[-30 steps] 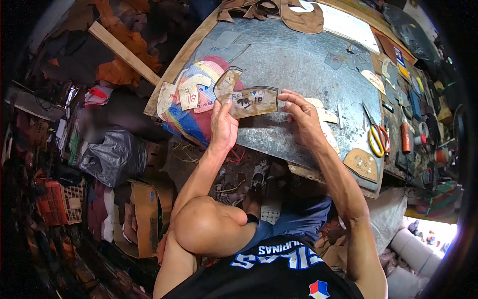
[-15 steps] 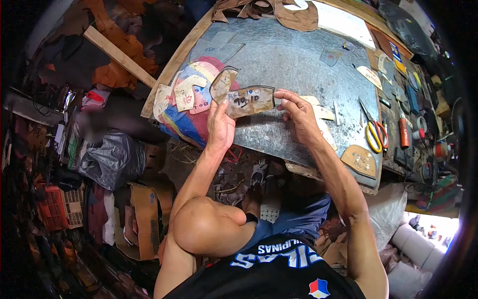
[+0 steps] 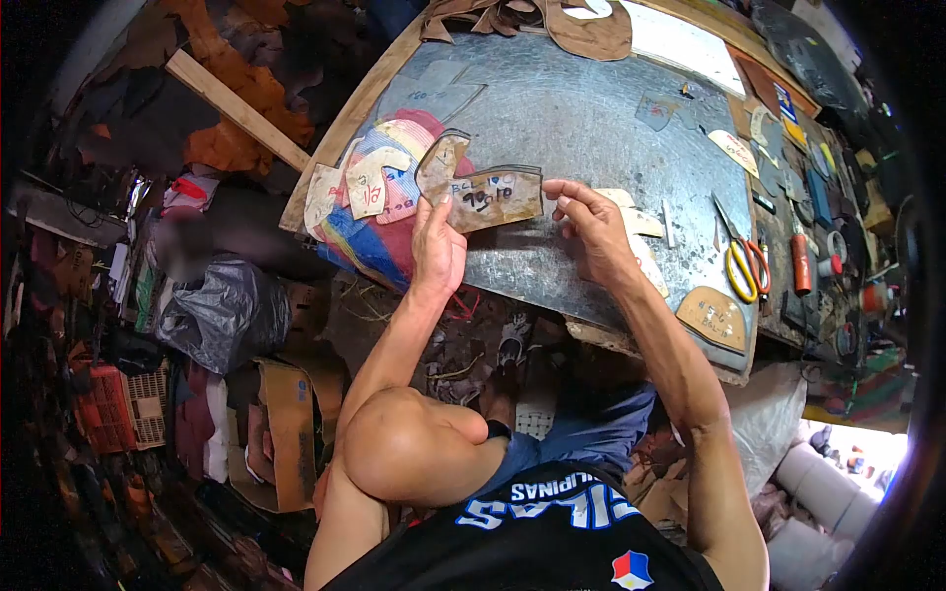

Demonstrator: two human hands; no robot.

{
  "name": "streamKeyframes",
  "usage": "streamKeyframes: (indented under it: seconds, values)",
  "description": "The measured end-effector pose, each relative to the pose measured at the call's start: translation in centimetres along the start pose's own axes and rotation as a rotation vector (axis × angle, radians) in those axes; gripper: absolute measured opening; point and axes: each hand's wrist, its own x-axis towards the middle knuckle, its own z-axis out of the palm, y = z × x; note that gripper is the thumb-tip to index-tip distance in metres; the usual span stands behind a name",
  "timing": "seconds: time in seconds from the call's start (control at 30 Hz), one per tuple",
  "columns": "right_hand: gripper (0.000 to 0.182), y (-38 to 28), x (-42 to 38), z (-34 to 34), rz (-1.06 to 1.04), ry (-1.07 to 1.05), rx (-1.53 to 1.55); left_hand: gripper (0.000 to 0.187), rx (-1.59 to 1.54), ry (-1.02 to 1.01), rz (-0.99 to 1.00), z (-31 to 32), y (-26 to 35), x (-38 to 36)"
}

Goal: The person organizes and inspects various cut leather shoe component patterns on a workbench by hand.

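Observation:
A brown, stained pattern piece (image 3: pixel 503 201) with handwritten marks and a dark upper edge is held over the near side of the metal-topped table. My left hand (image 3: pixel 439 246) grips its lower left part, thumb on the front face and fingers behind. At the piece's right end is my right hand (image 3: pixel 589 222), its index fingertip right at the edge and its thumb a little apart, the other fingers curled. Pale pattern pieces (image 3: pixel 374 180) lie on a striped cloth (image 3: pixel 379 246) left of my left hand. More pale pieces (image 3: pixel 645 225) rest beside my right hand.
Orange- and yellow-handled scissors (image 3: pixel 739 261) lie on the table's metal top (image 3: pixel 572 118), above a tan pattern piece (image 3: pixel 711 317). Brown leather (image 3: pixel 591 32) is heaped at the far edge. Tools crowd the right side, near a red-orange bottle (image 3: pixel 800 261). A wooden plank (image 3: pixel 236 110) juts in from the left.
Almost nothing differs. The pattern piece tilts very slightly in my left hand, and my right hand stays at its right end.

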Motion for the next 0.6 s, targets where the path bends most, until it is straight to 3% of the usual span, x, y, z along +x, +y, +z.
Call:
streamKeyframes:
  seconds: [0.37,0.6]
  values:
    - [0.013,0.3,0.0,0.1,-0.023,0.079,-0.011,0.035,-0.085,-0.017,-0.054,-0.3,0.2,-0.3]
    - [0.022,-0.1,0.0,0.5,-0.126,0.107,0.0,0.034,-0.116,-0.052,-0.084,0.0,0.2,-0.5]
